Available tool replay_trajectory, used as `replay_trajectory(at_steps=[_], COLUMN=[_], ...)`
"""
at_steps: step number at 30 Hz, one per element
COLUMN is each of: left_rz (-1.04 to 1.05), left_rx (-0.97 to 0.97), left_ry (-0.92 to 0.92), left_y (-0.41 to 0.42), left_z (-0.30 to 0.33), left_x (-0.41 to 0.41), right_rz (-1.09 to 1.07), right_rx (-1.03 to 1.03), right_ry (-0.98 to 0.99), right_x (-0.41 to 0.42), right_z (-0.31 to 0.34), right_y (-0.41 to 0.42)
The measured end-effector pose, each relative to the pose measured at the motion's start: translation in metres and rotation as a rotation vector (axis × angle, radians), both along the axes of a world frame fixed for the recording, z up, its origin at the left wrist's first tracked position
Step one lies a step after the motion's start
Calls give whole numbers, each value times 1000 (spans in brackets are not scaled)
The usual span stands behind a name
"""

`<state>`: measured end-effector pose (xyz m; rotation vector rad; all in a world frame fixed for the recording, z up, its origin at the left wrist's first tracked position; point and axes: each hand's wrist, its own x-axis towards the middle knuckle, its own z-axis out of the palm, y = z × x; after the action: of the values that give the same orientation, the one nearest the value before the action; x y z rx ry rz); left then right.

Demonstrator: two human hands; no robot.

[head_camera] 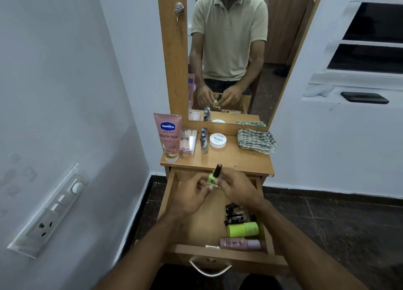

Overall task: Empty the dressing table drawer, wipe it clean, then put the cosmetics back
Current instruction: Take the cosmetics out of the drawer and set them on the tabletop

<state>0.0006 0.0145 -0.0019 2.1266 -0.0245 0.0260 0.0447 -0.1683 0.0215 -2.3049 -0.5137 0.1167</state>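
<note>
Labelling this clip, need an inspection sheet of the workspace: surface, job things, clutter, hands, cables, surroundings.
Surface: wooden tabletop below a mirror.
Job's things: drawer pulled open, green bottle, pink bottle and dark items inside; Vaseline tube, white jar on top.
Clutter: checked cloth.
Hands: left hand and right hand together hold a green nail polish bottle above the drawer.
Cables: nothing seen.
Surroundings: switchboard, window, dark tiled floor.

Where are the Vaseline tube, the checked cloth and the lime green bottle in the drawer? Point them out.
Vaseline tube [168,134]: head view, middle of its pink front.
Checked cloth [255,140]: head view, centre of the folded fabric.
Lime green bottle [243,229]: head view, middle of its side.
</note>
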Motion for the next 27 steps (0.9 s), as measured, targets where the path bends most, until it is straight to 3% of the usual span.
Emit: replay_trajectory(at_steps=[4,7,10,14,17,21,27], left_rz=[115,142,131,59,19,-20,-46], left_rx=[-51,-34,94,414,581,651,710], left_ry=[-94,-122,-126,-98,-78,-65,-51], left_y=[-9,-12,-16,-16,-15,-14,-12], left_z=[16,27,34,24,20,23,23], left_x=[21,32,37,37,35,35,31], right_rz=[-56,-57,-151,-214,-272,-327,-442], right_rx=[166,171,111,-64,-55,-40,157], right_ry=[7,21,-17,-46,-39,-54,-104], right_x=[22,37,58,80,87,93,68], right_z=[26,36,36,28,25,19,21], right_y=[-8,-10,-10,-2,9,18,5])
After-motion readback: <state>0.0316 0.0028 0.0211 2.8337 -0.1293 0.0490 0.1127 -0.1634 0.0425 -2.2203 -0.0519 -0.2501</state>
